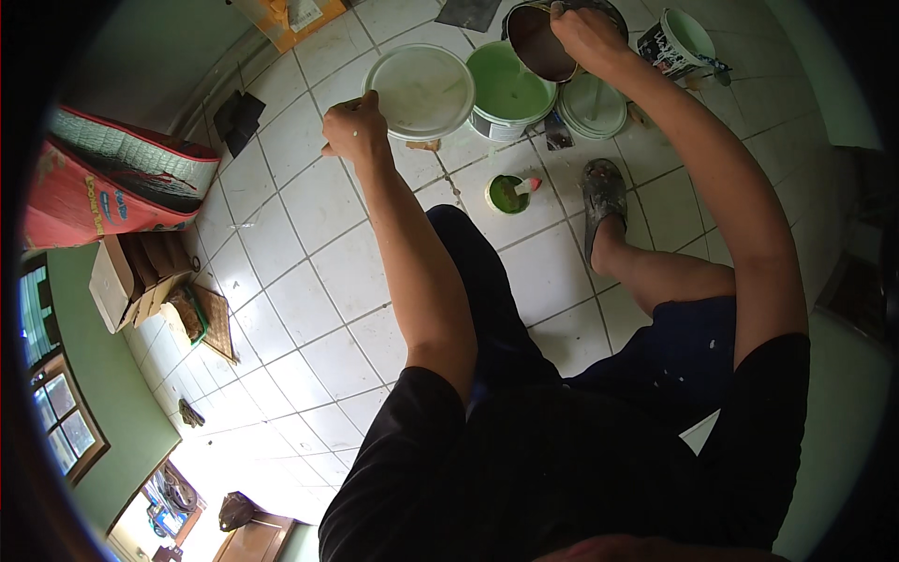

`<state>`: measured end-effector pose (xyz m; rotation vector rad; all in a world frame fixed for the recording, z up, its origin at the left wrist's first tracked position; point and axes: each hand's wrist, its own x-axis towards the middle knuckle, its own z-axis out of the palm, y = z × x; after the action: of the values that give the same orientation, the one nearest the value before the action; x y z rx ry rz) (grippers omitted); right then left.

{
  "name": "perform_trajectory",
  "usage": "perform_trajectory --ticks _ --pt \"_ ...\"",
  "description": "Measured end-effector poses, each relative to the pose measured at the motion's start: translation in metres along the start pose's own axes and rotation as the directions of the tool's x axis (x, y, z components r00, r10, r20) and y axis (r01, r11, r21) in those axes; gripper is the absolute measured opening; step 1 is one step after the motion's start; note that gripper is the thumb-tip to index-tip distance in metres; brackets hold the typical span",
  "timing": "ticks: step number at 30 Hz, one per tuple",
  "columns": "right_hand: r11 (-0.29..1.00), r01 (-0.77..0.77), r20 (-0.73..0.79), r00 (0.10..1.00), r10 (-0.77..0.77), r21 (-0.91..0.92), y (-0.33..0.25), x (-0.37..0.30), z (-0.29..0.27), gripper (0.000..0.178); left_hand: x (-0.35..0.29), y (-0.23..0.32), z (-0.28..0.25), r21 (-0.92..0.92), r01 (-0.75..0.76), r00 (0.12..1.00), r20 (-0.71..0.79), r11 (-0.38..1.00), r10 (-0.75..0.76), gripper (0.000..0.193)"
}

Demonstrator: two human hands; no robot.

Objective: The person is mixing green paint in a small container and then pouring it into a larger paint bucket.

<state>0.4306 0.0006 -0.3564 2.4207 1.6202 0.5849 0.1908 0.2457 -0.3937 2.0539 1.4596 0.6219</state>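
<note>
My left hand [358, 131] grips the edge of a round whitish bucket lid [419, 92], holding it beside an uncovered bucket of light green paint [510, 89]. The fingers of my right hand [590, 39] are closed on the rim of a dark round container [541, 47], brown inside, tilted at the paint bucket's right edge. Whether it touches the bucket, I cannot tell. Another pale round lid [592, 105] lies right of the bucket. Nearer my legs stands a small tub [508, 194] of darker green paint, with a red-tipped tool resting in it.
A white bucket with a dark pattern [679, 45] stands at the far right, a tool at its rim. My foot in a dark clog [605, 197] is near the small tub. At left are a red bag [112, 187], a cardboard box [140, 276] and a dark scrap [239, 122].
</note>
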Motion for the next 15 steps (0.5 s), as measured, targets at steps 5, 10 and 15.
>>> perform_trajectory --ticks 5,10,15 --pt "1.0 -0.01 0.01 1.0 0.01 -0.03 -0.003 0.002 -0.003 0.013 0.0 -0.001 0.005 -0.009 -0.019 1.0 -0.009 1.0 0.019 0.023" --pt "1.0 -0.004 -0.025 1.0 0.004 -0.027 -0.001 0.001 -0.001 0.014 -0.003 0.003 0.01 -0.021 -0.032 0.999 -0.001 0.999 0.032 0.021" --pt "1.0 -0.022 -0.011 1.0 0.021 -0.022 0.003 0.001 0.003 0.014 -0.008 0.009 0.013 -0.017 -0.074 0.997 0.021 0.997 0.075 0.021"
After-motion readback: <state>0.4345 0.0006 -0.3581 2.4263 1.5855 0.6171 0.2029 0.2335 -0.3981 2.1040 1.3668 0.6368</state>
